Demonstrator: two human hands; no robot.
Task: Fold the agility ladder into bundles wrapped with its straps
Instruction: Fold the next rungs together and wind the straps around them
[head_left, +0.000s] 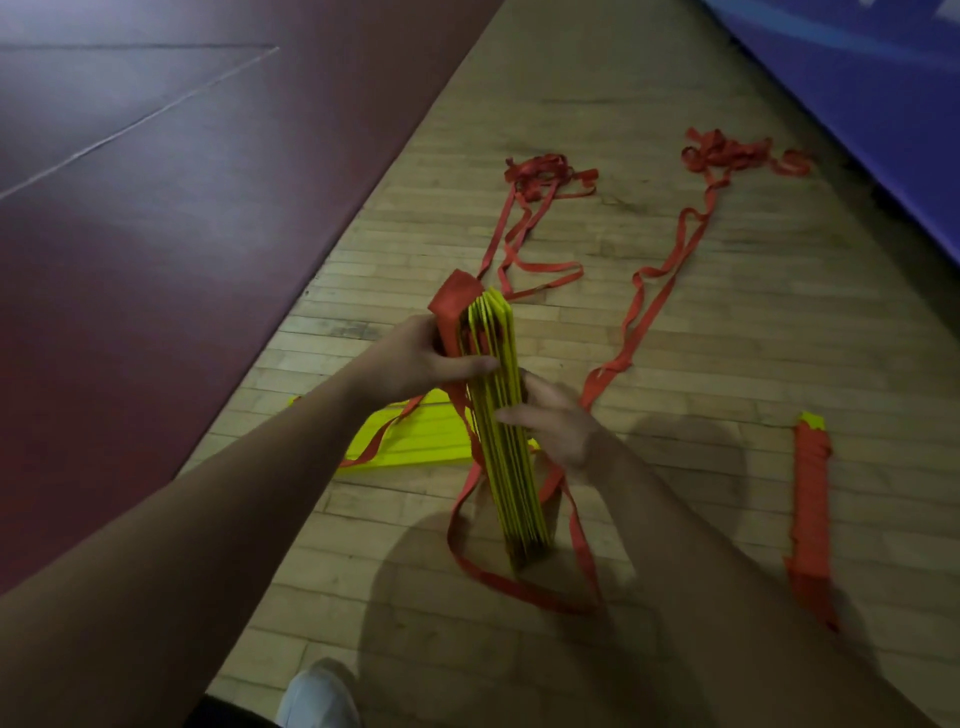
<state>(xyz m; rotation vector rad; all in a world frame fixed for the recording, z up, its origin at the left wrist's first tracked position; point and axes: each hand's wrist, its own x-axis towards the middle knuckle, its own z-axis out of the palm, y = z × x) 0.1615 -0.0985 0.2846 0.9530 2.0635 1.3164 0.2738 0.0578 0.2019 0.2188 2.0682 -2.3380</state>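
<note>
The left hand (421, 358) is clamped round the top of the stack (506, 441) of yellow rungs, pinning a red strap end against it. Just below, the right hand (556, 421) grips the same stack, thumb across its edge. The stack hangs upright between both hands, over the floor (727, 338). Loose straps (540, 174) trail away beyond the hands. More rungs (415, 436) lie under the left hand. A wrapped bundle (810, 499) lies well right of the right hand.

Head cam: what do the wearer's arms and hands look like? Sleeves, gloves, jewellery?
Left hand and right hand: no gloves, watch, rings or bands visible. Left arm and right arm are bare to the frame edge, no sleeves in view. One white shoe shows below.
</note>
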